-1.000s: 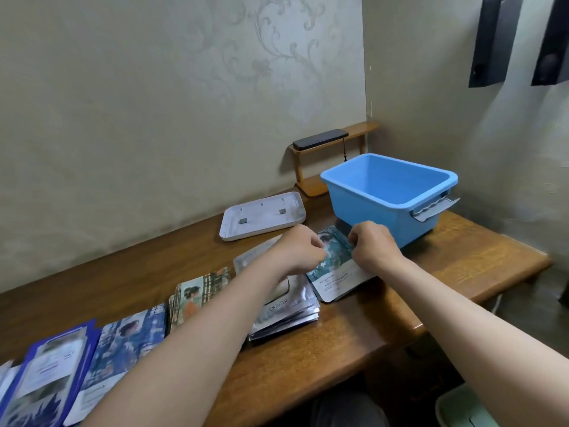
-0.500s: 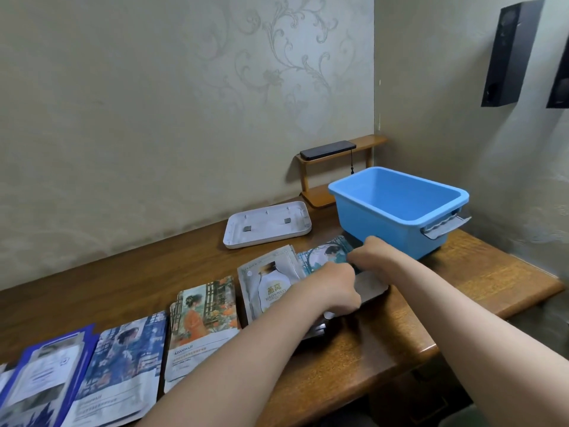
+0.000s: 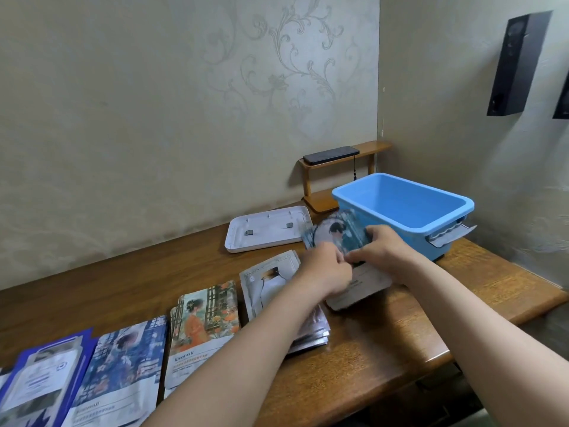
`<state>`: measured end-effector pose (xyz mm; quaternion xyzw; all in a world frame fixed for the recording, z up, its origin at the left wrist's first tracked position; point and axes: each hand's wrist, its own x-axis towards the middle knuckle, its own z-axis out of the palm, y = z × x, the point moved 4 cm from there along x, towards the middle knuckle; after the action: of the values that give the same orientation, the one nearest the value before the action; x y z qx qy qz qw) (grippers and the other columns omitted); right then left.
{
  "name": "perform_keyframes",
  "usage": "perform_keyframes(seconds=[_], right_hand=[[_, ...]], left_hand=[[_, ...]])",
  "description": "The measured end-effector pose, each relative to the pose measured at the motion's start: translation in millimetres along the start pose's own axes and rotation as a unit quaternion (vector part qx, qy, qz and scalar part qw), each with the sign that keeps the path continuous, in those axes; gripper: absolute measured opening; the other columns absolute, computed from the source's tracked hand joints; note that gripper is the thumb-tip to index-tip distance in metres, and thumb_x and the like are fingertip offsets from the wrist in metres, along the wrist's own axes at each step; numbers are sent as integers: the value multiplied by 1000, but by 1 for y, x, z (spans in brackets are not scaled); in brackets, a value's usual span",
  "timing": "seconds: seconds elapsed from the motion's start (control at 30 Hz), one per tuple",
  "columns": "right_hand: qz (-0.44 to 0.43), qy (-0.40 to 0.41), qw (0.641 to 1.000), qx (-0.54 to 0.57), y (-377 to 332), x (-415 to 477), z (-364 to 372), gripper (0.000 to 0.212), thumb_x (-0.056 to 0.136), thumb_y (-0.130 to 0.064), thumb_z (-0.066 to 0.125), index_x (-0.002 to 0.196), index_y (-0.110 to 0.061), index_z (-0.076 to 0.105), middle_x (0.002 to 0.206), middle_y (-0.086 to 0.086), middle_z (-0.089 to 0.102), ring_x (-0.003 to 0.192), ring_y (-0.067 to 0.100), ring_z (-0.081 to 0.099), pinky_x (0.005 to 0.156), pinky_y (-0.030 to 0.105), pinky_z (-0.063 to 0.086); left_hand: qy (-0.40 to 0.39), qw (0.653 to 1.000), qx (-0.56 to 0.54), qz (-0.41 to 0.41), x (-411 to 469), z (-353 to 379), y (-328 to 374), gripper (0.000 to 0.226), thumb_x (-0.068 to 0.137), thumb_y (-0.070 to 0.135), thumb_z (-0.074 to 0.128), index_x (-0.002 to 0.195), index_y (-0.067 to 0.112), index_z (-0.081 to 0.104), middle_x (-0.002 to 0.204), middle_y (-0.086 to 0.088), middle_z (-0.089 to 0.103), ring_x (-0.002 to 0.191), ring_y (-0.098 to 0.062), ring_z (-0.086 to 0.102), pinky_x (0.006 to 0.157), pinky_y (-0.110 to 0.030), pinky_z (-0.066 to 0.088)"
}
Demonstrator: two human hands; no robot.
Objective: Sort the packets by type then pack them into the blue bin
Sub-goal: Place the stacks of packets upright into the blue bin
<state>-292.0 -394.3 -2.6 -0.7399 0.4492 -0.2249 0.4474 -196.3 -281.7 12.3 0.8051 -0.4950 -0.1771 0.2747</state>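
A stack of teal packets (image 3: pixel 338 231) with a pictured figure is held tilted up off the table, just left of the blue bin (image 3: pixel 403 217). My left hand (image 3: pixel 326 269) grips its near left edge and my right hand (image 3: pixel 381 249) grips its right side. The bin stands open at the right and looks empty. Other packet piles lie in a row on the wooden table: silver-white packets (image 3: pixel 271 282), orange-figure packets (image 3: pixel 204 318), dark blue patterned packets (image 3: pixel 123 365) and blue-bordered packets (image 3: pixel 40 377).
A white bin lid (image 3: pixel 266 228) lies upside down behind the piles. A small wooden shelf (image 3: pixel 341 177) with a black phone (image 3: pixel 331 154) stands against the wall behind the bin. The table's front edge (image 3: pixel 400 374) runs close to my forearms.
Both hands have lifted the teal packet stack off the table and tilted it up toward the bin. My left hand moved from the stack's near end to its left edge.
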Motion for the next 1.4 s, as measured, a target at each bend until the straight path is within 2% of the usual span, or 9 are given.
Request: perform_keyframes(seconds=[0.13,0.2,0.33,0.4,0.47,0.53,0.77,1.0,1.4], right_hand=[[-101,60,992,54,-16,-14,-11,27,79,-16,86,96,-19,65,89,-5,72,79,13,69,61,28,53],[-139,68,985,78,-16,-22,-11,25,81,-13,84,99,-17,67,92,-7,73,80,6,69,63,23,54],[-202,73,961,172,1,-36,-7,25,79,1,80,99,-11,71,91,0,76,84,8,72,69,27,57],[-208,74,955,200,16,-43,-2,25,80,1,80,100,-12,71,94,3,77,89,18,73,75,36,60],[-211,74,954,201,28,-50,4,27,80,1,80,101,-13,71,95,2,77,92,19,73,78,39,61],[-217,76,952,205,36,-56,7,30,80,3,80,101,-17,71,95,1,77,92,18,73,79,38,61],[-223,84,942,237,44,-61,7,27,78,1,82,98,-14,74,94,3,78,92,21,74,77,44,63],[-253,94,936,226,41,-63,10,31,78,0,83,103,-15,75,99,-1,77,95,15,73,80,40,62],[-268,75,922,269,28,-72,-8,29,79,2,82,104,-8,73,99,4,78,94,21,74,77,34,61]], left_hand=[[188,975,-121,4,2,-36,-9,12,95,16,58,106,18,56,111,-3,58,100,-18,59,68,-17,43],[233,961,-152,4,3,-44,-16,27,94,21,62,117,18,49,120,-4,51,105,-18,54,74,-19,41],[170,946,-277,-13,2,-32,-23,63,94,20,66,147,14,33,137,3,44,125,-12,48,103,-27,45],[134,925,-355,-1,0,-20,-21,35,91,9,66,121,14,49,117,6,61,109,-11,58,94,-21,52],[129,913,-387,8,1,-7,-20,28,85,7,67,109,16,57,104,0,71,101,-18,67,93,-36,59],[118,913,-390,9,-1,4,-17,30,83,9,66,111,18,62,106,-1,73,103,-18,68,94,-43,59],[103,903,-414,41,-4,21,-11,33,86,1,62,117,14,62,109,-3,73,103,-15,68,79,-25,57],[90,915,-393,34,-6,26,-21,34,84,8,65,117,15,59,111,-6,71,107,-18,66,94,-38,57],[36,915,-395,72,-3,17,-18,35,80,15,84,111,10,69,105,-4,79,103,-22,73,92,-45,60]])
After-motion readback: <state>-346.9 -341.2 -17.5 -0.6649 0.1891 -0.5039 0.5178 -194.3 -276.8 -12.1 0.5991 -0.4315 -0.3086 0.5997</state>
